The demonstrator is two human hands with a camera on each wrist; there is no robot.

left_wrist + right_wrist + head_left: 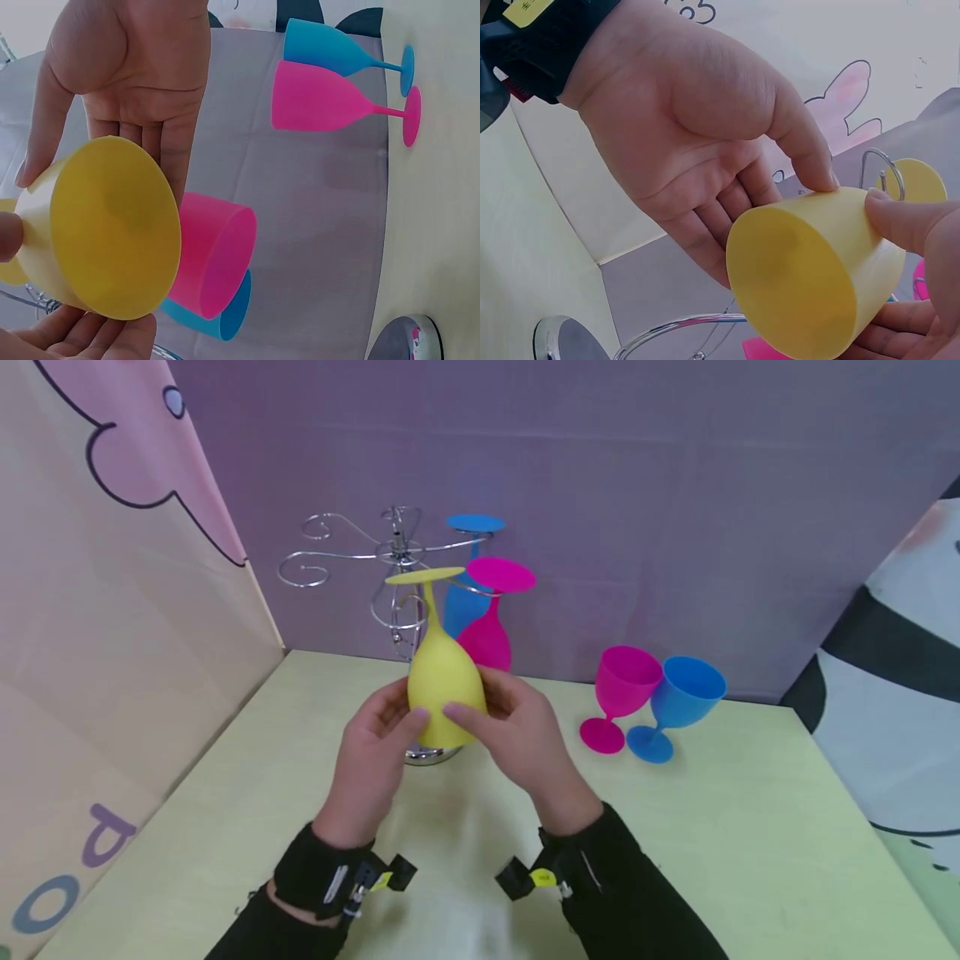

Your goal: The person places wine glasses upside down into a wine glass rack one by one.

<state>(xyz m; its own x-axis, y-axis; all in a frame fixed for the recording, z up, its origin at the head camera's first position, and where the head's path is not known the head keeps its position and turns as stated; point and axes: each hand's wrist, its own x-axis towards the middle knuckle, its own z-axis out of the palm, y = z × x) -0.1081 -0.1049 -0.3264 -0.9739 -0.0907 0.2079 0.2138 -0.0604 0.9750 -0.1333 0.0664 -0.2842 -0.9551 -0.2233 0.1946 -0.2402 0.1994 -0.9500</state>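
Note:
A yellow plastic goblet (444,672) is held upside down, foot up and mouth down, in front of a chrome wire rack (401,553). My left hand (372,760) grips its bowl from the left, and my right hand (528,739) grips it from the right, both thumbs on the near side. In the right wrist view, a curled rack arm (885,161) passes by the stem beneath the yellow foot (913,180); whether the stem rests in it I cannot tell. Behind hang an upside-down pink goblet (489,639) and a blue goblet (465,602), partly hidden.
A pink goblet (626,681) and a blue goblet (686,692) stand upright side by side, right of the rack on the pale table (750,827). The rack's round chrome base (431,756) shows below the yellow bowl. Bare curled arms (307,568) reach left. A grey cloth (600,510) hangs behind.

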